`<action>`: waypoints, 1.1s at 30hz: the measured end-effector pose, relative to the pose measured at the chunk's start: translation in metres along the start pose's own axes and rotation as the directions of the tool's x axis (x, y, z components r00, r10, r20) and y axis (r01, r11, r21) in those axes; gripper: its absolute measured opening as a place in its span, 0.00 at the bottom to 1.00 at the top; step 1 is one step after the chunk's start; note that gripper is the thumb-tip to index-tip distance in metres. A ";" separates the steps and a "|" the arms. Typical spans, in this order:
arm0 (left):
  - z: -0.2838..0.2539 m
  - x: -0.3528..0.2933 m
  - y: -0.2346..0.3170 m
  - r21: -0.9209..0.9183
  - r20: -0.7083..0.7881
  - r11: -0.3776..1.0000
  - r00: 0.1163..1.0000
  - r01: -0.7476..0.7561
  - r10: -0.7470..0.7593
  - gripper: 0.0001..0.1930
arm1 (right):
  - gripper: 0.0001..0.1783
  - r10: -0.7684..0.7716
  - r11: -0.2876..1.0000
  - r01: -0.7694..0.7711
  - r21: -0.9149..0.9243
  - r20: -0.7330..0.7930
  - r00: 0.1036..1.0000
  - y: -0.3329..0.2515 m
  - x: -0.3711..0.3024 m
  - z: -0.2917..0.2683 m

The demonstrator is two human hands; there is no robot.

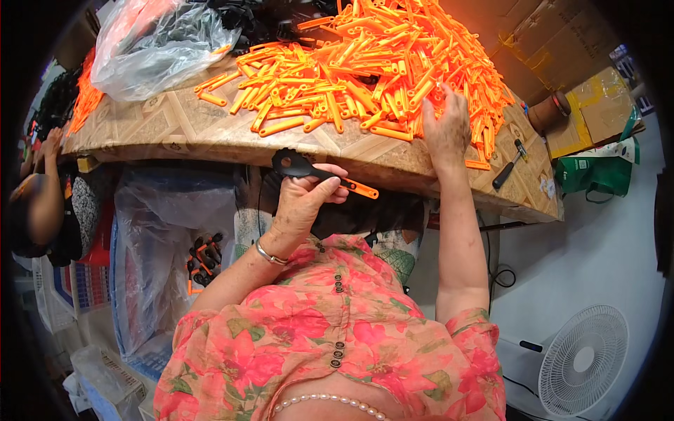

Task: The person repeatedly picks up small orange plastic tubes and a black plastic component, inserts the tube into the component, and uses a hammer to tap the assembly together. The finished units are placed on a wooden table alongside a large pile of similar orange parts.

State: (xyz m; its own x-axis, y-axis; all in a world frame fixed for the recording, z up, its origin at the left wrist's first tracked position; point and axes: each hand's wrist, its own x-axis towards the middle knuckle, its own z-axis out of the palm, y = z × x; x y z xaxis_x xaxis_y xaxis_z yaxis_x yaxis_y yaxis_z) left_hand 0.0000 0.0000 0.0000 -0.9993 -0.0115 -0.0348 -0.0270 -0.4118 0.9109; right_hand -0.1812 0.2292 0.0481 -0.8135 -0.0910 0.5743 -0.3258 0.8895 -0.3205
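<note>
Fan (pixel 583 359), hammer (pixel 510 163) — green bag (pixel 597 174)

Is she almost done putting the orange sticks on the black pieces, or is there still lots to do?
Lots left. A few joined black-and-orange pieces lie in the clear bag under the table. Her left hand holds a black piece with an orange handle. Her right hand reaches into the orange pile, which is big and covers much of the tabletop.

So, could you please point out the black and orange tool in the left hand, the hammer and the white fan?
black and orange tool (pixel 298 165): head view, on its black head.
hammer (pixel 508 168): head view, mid-handle.
white fan (pixel 584 359): head view, grille centre.
</note>
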 end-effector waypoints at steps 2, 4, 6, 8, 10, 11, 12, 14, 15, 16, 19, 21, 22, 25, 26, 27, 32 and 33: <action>0.000 -0.001 -0.001 0.018 0.013 1.000 1.000 0.007 -0.007 0.10 | 0.33 -0.016 0.993 0.004 -0.119 -0.101 0.995 0.006 0.015 0.011; -0.002 -0.002 0.000 0.010 -0.004 1.000 1.000 0.016 -0.016 0.10 | 0.32 0.028 0.979 -0.011 -0.204 0.081 0.996 -0.016 0.026 0.007; -0.001 -0.002 -0.001 -0.001 -0.004 1.000 1.000 0.018 -0.018 0.10 | 0.30 -0.041 0.984 0.062 -0.168 0.124 0.991 -0.029 0.026 0.013; 0.002 0.000 -0.001 -0.014 0.008 1.000 1.000 0.020 -0.020 0.10 | 0.30 -0.184 0.976 0.192 -0.102 0.086 0.979 -0.032 0.018 0.023; 0.002 0.002 -0.002 -0.022 0.019 0.999 0.999 0.027 -0.027 0.10 | 0.27 -0.265 0.964 0.266 -0.011 0.032 0.964 -0.039 0.008 0.035; 0.002 0.002 -0.002 -0.026 0.025 0.999 0.999 0.031 -0.030 0.10 | 0.26 -0.287 0.958 0.286 0.023 0.037 0.957 -0.038 0.004 0.038; 0.002 0.001 -0.003 -0.035 0.024 0.999 0.999 0.030 -0.029 0.10 | 0.25 -0.312 0.949 0.309 0.057 0.040 0.949 -0.040 0.003 0.038; 0.001 0.000 -0.004 -0.052 0.021 0.998 0.999 0.028 -0.027 0.10 | 0.19 -0.311 0.945 0.305 0.116 0.039 0.950 -0.044 0.000 0.035; 0.002 0.000 -0.004 -0.058 0.026 0.998 0.999 0.027 -0.025 0.10 | 0.18 -0.233 0.957 0.219 0.189 0.050 0.971 -0.042 0.004 0.035; 0.001 0.000 -0.005 -0.065 0.030 0.998 0.999 0.026 -0.024 0.10 | 0.17 -0.154 0.957 0.132 0.260 0.067 0.986 -0.037 0.010 0.036; 0.001 0.001 -0.007 -0.080 0.037 0.996 0.999 0.035 -0.032 0.10 | 0.14 -0.186 0.952 0.180 0.248 -0.001 0.983 -0.040 0.025 0.030; 0.003 0.001 -0.007 -0.084 0.043 0.996 0.998 0.042 -0.039 0.10 | 0.16 -0.308 0.936 0.314 0.162 -0.058 0.950 -0.048 0.037 0.035; 0.004 0.001 -0.006 -0.084 0.047 0.995 0.998 0.045 -0.041 0.09 | 0.18 -0.343 0.933 0.346 0.100 -0.045 0.938 -0.054 0.040 0.038; 0.005 0.000 -0.004 -0.076 0.053 0.997 0.998 0.030 -0.026 0.09 | 0.19 -0.403 0.913 0.401 -0.076 -0.020 0.915 -0.071 0.042 0.052; 0.004 0.000 -0.003 -0.071 0.055 0.997 0.998 0.022 -0.018 0.09 | 0.19 -0.409 0.908 0.405 -0.109 -0.011 0.912 -0.073 0.043 0.057; 0.003 -0.001 -0.003 -0.075 0.040 0.997 0.999 0.017 -0.014 0.10 | 0.18 -0.403 0.911 0.401 -0.091 0.005 0.915 -0.075 0.043 0.059; -0.009 -0.001 -0.003 -0.057 -0.036 0.998 0.999 -0.010 0.008 0.10 | 0.12 -0.430 0.901 0.433 0.025 -0.079 0.899 -0.073 0.043 0.061; -0.009 0.000 -0.002 -0.047 -0.056 0.998 0.998 -0.030 0.027 0.10 | 0.10 -0.435 0.896 0.441 0.057 -0.094 0.895 -0.070 0.042 0.058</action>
State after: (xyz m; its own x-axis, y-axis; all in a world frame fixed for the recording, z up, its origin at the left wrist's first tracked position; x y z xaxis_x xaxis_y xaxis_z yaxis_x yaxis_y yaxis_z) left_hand 0.0001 -0.0077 -0.0053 -0.9968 -0.0736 -0.0328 0.0042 -0.4534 0.8913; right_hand -0.2205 0.1370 0.0509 -0.5413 -0.4264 0.7247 -0.6780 0.7311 -0.0762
